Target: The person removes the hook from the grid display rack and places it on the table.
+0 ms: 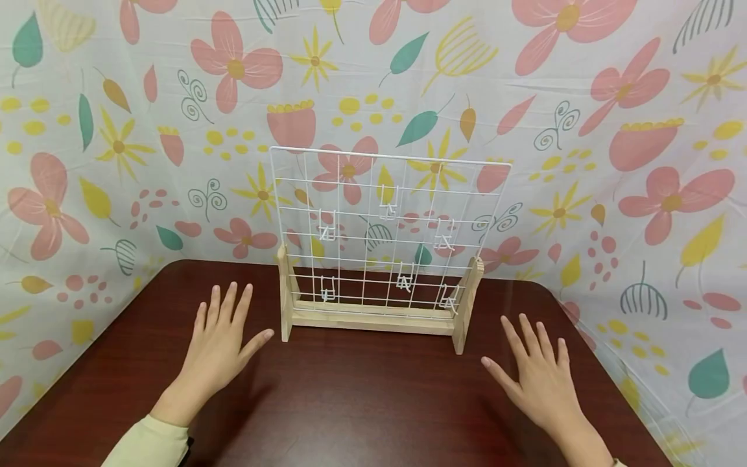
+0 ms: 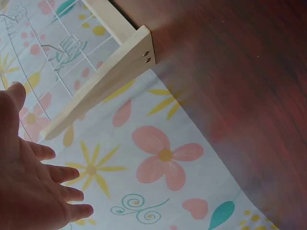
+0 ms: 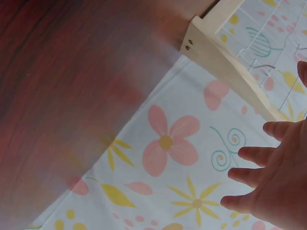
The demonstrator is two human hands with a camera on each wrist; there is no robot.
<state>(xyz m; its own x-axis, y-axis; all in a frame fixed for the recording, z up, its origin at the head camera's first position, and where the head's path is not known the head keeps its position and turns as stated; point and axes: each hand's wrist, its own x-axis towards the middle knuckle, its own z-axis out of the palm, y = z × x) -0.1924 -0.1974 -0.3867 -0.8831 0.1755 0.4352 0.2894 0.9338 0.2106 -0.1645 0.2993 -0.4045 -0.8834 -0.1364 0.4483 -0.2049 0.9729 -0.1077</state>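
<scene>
Both hands lay flat and empty on the table (image 1: 362,395), left hand (image 1: 218,347) and right hand (image 1: 539,376) apart, either side of the wire grid rack (image 1: 385,240) standing mid-table; judged a resting start, the next move needing something gripped

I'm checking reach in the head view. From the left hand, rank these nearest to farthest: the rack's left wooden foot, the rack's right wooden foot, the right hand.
1. Left foot, just right of the left hand.
2. Right foot, across the rack.
3. Right hand, far right on the table.
</scene>
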